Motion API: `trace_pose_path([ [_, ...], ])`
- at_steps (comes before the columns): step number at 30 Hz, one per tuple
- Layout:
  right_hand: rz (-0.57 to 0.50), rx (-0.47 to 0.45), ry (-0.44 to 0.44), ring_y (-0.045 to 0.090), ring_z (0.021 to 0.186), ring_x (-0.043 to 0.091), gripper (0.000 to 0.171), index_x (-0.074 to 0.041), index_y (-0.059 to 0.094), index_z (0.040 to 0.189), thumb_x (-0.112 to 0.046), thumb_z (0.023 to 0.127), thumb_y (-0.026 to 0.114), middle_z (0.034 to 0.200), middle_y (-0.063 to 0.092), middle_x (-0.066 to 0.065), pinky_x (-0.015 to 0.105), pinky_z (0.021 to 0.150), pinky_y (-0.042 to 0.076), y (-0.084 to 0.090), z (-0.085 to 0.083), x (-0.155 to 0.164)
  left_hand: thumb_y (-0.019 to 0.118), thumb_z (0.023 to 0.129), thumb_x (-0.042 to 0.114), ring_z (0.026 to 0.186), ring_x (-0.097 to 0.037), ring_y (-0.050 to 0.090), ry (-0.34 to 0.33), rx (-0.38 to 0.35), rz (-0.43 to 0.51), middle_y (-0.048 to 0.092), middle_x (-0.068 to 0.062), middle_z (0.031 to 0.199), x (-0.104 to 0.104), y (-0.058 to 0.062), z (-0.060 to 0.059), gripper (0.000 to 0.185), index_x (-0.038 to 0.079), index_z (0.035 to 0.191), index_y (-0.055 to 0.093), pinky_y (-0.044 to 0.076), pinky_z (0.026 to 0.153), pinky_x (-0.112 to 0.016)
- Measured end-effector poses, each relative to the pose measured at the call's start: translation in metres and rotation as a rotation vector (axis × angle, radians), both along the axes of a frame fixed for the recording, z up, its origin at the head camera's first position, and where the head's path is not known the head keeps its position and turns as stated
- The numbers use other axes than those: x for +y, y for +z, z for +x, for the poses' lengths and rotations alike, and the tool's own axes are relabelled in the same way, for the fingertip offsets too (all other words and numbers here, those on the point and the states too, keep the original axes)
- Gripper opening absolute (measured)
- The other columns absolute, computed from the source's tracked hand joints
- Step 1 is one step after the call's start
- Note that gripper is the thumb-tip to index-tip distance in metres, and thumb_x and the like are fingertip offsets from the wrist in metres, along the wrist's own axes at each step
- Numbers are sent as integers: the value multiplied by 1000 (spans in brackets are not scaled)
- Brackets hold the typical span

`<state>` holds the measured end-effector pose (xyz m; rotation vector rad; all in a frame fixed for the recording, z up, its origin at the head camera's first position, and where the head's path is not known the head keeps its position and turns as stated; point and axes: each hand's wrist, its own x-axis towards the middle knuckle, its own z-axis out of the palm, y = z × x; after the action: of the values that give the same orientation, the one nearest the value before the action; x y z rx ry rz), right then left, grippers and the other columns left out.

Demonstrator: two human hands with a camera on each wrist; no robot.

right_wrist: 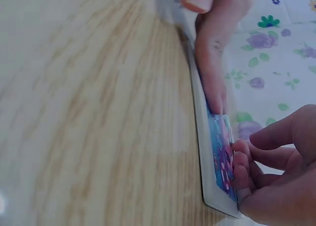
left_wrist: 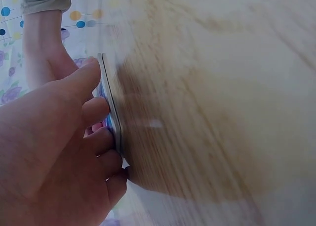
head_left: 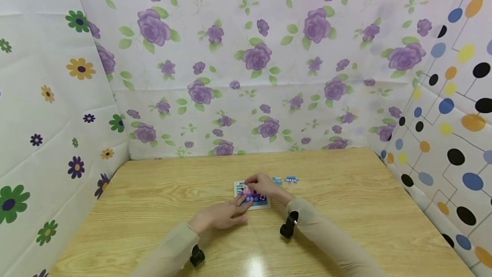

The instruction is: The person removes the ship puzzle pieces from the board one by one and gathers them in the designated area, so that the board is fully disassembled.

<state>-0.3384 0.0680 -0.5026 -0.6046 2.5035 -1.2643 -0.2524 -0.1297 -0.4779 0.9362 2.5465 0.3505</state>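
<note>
A small jigsaw board point(head_left: 263, 207) with a pale border and a blue, purple and pink picture lies flat on the table. My left hand point(head_left: 224, 215) rests on its lower left part, fingers extended over the picture. From the right, my right hand point(head_left: 267, 187) reaches across the upper part with bent fingers, fingertips right at the picture. In the right wrist view, the fingertips point(right_wrist: 241, 159) are at the printed surface point(right_wrist: 221, 152); I cannot tell whether they pinch a piece. Two loose jigsaw pieces, one light blue point(head_left: 277, 180) and one blue and purple point(head_left: 292, 179), lie beyond the right hand.
The wood-grain table point(head_left: 169, 191) extends around the board on every side. Flower-patterned cloth point(head_left: 230, 119) hangs behind it and at the left, with dotted cloth point(head_left: 446, 131) at the right. A black wrist camera point(head_left: 287, 228) is on the right sleeve.
</note>
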Motion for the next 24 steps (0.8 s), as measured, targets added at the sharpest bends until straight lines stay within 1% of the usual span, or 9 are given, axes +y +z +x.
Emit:
trace_pose_path([
  [2,-23,-34,8,58,85,11,29,-1,65,123,-9,99,50,120,66,15,25,73,49,0,-1,1,38,102,48,149,-30,19,-2,6,-4,12,-7,163,-1,-1,0,60,23,155,24,29,116,-52],
  [4,-41,-59,15,56,82,10,29,-3,66,123,-9,99,50,121,66,15,23,71,47,0,-1,1,38,102,48,149,-30,18,-2,7,-5,12,-8,163,-1,-2,-1,61,23,155,23,29,116,-53],
  [7,-39,-71,26,54,78,12,29,-4,66,122,-11,100,49,117,67,13,24,67,45,0,0,0,38,102,48,150,-29,17,-1,-1,-1,11,-8,163,-1,-3,-1,61,23,155,23,28,116,-52],
  [9,-24,-49,17,53,77,13,28,-5,67,121,-11,99,49,114,67,12,25,67,46,0,1,-2,38,101,49,150,-29,16,2,-7,2,10,-8,164,0,-3,-2,62,23,155,22,28,116,-53],
  [12,10,8,-25,55,81,13,28,-3,66,119,-12,99,49,114,67,11,27,71,48,1,5,-3,38,101,50,150,-29,16,0,-3,0,9,-7,164,1,-1,-2,62,24,155,23,28,116,-53],
  [14,34,50,-45,54,78,13,29,-2,65,120,-12,99,49,110,67,13,26,68,47,2,7,-4,38,101,51,150,-28,16,-2,3,-4,9,-7,164,1,-1,-2,62,24,155,23,28,116,-52],
  [19,74,142,-23,54,70,13,30,3,64,121,-9,98,49,109,69,17,26,64,47,3,11,-4,39,101,50,149,-30,17,-2,11,-12,10,-7,164,0,0,-1,62,23,155,23,29,116,-52],
  [21,79,148,1,59,79,14,31,4,64,122,-9,98,49,117,67,18,28,71,52,3,12,-4,39,101,49,149,-30,18,-5,8,-11,10,-8,164,0,1,-1,62,22,155,23,29,116,-52],
  [24,63,84,62,64,102,22,36,5,58,129,-10,99,47,127,63,20,38,88,54,4,12,-2,39,102,47,149,-31,17,-12,4,-2,9,-10,163,0,2,0,62,19,155,23,28,116,-52],
])
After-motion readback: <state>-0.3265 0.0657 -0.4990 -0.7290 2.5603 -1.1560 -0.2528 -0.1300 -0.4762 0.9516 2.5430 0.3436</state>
